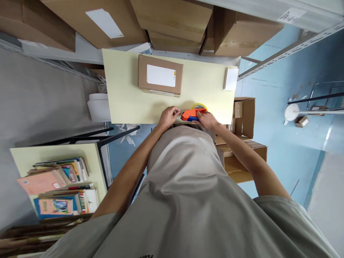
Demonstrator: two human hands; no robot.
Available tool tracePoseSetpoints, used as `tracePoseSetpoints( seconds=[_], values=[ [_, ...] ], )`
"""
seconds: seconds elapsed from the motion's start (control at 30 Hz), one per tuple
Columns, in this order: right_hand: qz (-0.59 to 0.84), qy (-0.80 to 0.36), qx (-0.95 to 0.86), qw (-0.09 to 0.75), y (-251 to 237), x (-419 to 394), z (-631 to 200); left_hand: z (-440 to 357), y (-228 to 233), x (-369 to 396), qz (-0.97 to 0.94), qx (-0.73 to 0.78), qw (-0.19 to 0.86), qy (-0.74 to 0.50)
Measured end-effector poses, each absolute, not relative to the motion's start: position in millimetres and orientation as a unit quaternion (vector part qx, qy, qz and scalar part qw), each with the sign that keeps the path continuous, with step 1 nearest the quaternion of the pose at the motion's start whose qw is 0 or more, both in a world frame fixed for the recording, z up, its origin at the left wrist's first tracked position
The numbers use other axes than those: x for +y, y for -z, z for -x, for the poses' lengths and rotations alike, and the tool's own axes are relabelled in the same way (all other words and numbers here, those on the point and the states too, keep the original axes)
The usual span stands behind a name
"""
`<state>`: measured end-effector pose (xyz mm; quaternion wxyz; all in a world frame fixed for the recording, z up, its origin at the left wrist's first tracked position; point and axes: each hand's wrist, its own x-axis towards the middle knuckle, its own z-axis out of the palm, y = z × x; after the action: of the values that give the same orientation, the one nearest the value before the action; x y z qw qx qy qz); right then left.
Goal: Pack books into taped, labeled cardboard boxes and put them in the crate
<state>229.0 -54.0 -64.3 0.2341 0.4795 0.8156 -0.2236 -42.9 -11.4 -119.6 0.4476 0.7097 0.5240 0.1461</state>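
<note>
Near the front edge of the pale yellow table, my right hand grips an orange and blue tape dispenser. A yellow-rimmed tape roll shows just behind it. My left hand is at the dispenser's other end, a little apart from it, with thumb and fingertips pinched together. Whatever lies between those fingertips is too small to make out. Farther back stands a closed brown cardboard box with a white label on its top.
A small white box sits at the table's right end. Open cardboard boxes stand below on the right. Shelves with large cartons run behind the table. To the left are a white bin and a side table with stacked books.
</note>
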Motion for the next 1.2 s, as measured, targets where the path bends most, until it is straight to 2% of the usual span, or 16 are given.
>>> tracePoseSetpoints(
  seconds=[0.27, 0.47, 0.77, 1.2],
  values=[
    [-0.518, 0.241, 0.781, 0.255, 52, -50, -228, 45, 120, -7, -0.701, 0.53, 0.445, -0.174],
    [-0.554, 0.231, 0.746, 0.289, 50, -46, -278, 65, 131, 6, -0.648, 0.598, 0.418, -0.218],
    [-0.59, 0.188, 0.74, 0.262, 68, -9, -272, 61, 146, 35, -0.56, 0.666, 0.384, -0.309],
    [-0.596, 0.183, 0.742, 0.247, 97, 18, -280, 41, 155, 42, -0.527, 0.715, 0.325, -0.325]
  ],
)
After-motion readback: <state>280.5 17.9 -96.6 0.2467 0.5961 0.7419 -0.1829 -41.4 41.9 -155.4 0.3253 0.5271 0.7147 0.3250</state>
